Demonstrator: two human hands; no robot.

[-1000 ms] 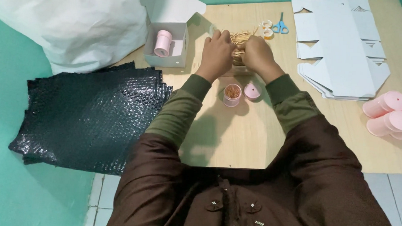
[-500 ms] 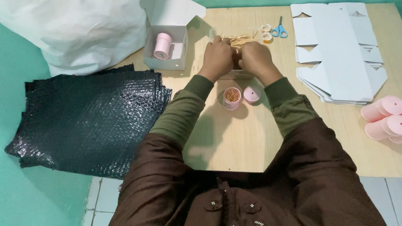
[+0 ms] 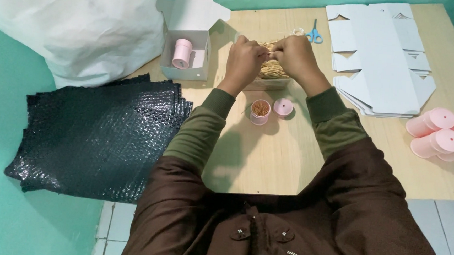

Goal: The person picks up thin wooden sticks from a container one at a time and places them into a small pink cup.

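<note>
Toothpick bundle (image 3: 271, 68) sits just behind pink cup (image 3: 260, 112) on bench (image 3: 267, 161); I see left hand (image 3: 245, 59) & right hand (image 3: 294, 57) fingers pinching it, lid (image 3: 283, 107) beside cup.

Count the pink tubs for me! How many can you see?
6, maybe more hidden. One stands in the white box, one open tub full of sticks sits by its lid, and four lie bunched at the table's right edge.
</note>
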